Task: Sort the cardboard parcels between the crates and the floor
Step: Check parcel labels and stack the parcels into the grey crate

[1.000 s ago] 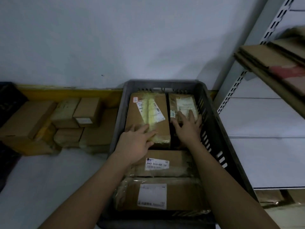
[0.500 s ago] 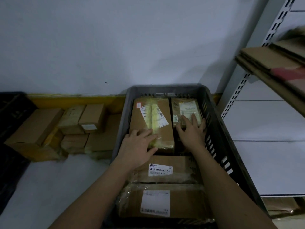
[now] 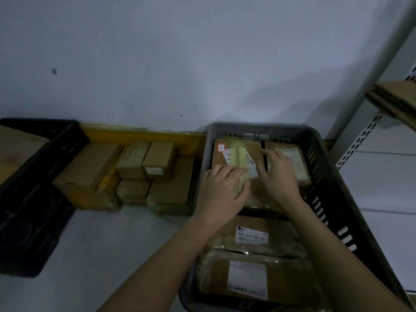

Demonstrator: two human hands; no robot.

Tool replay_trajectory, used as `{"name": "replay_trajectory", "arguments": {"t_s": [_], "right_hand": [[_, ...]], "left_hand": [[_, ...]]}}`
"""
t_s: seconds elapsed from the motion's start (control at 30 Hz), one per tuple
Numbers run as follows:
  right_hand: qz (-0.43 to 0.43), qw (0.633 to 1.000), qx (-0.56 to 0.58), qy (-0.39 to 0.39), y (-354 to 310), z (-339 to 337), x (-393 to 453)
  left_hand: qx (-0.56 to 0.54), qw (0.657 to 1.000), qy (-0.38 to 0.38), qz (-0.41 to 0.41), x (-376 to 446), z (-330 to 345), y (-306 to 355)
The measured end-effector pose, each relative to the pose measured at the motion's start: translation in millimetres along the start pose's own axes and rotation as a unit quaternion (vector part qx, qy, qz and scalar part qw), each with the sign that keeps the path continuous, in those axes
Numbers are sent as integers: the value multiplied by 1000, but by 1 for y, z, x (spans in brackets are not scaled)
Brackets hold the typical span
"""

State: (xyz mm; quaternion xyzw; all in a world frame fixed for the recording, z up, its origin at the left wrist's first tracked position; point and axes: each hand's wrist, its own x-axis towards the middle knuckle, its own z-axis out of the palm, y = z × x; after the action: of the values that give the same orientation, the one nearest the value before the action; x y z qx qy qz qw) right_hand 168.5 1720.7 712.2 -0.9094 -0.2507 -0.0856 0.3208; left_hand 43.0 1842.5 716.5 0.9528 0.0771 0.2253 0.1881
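Parcels fill the gray crate (image 3: pixel 324 167) in front of us, and both of our hands are inside it. Our left hand (image 3: pixel 221 192) lies flat on the big parcel (image 3: pixel 238 158) at the far left of the crate. Its fingers are mostly straight and rest on the yellow tape and the white label. They press on top and do not curl around anything. Our right hand (image 3: pixel 279 174) is just beside it. Its fingers are spread apart and straight, and they lie over the dark gap between the big parcel and the slim parcel (image 3: pixel 290 161) at the far right. We cannot tell if the fingertips reach down into the gap.

Nearer to us in the crate sits a flat parcel (image 3: pixel 252 235) with a white label that has letters and numbers on it. Closest to us lies a wrapped parcel (image 3: pixel 247 280) with a big white label. Our arms cross over both of them.

To the left of the crate, a pile of boxes (image 3: pixel 135 174) sits on the pale floor (image 3: pixel 101 255) against a yellow strip at the bottom of the wall. Farther left is a black crate (image 3: pixel 29 199) with something brown in it. At the right edge stands a white shelf (image 3: pixel 369 129) with flat cardboard (image 3: pixel 396 97) on it.
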Motion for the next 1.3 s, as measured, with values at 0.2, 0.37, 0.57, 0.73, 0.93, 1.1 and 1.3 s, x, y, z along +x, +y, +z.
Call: {"name": "replay_trajectory", "arguments": {"t_s": [0.2,0.37,0.57,0.73,0.93,1.1,1.3], "right_hand": [[-71,997,23,-37,-75,1,20],[-92,990,48,-91,-149,33,34],[-21,976,41,-214,-201,110,41],[97,959,-4,-266,-216,187,52],[189,951,0,-246,-224,246,64],[225,947,45,-226,-231,276,66],[251,944,91,-193,-228,277,64]], "left_hand": [[28,998,20,-58,9,-62,-65],[60,985,-46,-154,4,-103,-151],[64,965,-124,-220,-6,-114,-238],[48,966,-178,-183,3,-97,-306],[75,943,-288,-152,17,-62,-347],[151,941,-283,-106,13,-52,-357],[197,942,-257,-87,7,-45,-357]]}}
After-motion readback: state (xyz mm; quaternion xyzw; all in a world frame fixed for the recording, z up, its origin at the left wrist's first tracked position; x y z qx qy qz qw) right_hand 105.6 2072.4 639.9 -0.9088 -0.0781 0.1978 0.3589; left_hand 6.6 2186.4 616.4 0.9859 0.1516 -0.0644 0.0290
